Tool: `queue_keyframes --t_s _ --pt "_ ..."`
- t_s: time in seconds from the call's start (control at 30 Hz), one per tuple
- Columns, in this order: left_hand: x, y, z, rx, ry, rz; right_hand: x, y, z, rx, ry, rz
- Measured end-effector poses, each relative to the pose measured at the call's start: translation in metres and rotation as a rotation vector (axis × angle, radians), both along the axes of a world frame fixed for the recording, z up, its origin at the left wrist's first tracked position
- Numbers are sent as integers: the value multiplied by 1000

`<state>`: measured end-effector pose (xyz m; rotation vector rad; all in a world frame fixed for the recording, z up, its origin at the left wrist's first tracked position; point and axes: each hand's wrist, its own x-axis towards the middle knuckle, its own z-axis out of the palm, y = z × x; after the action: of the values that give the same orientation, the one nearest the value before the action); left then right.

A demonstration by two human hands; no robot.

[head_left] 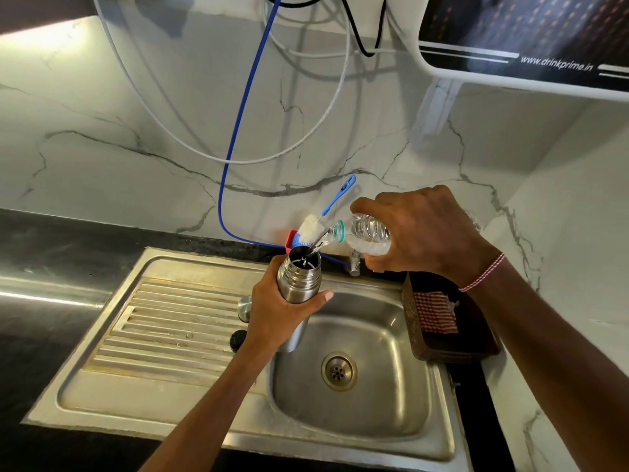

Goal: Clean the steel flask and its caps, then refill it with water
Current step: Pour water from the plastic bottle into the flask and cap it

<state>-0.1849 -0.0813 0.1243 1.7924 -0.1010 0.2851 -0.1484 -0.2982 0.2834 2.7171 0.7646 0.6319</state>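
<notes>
My left hand (277,315) grips the steel flask (299,279) around its body and holds it upright, mouth open, over the left rim of the sink basin (384,396). Tilted mouth-down over the flask is a clear plastic water bottle (366,235), held in my right hand (418,233). A stream of water runs from the bottle into the flask's mouth. On the ribbed drainboard (163,325), just left of my left wrist, lie a steel cap (244,309) and a black inner cap (237,340).
A bottle brush (318,223) with a blue handle stands in a red holder behind the flask. The tap (354,262) sits at the sink's back edge. A woven basket (439,321) with a checked cloth stands right of the basin. Tubes hang from a wall-mounted water purifier (531,39).
</notes>
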Motion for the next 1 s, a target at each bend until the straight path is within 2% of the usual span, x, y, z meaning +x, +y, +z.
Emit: queue_keyframes --t_s 1.0 --pt "-7 -2 -2 -1 19 5 -4 -5 9 -23 -17 28"
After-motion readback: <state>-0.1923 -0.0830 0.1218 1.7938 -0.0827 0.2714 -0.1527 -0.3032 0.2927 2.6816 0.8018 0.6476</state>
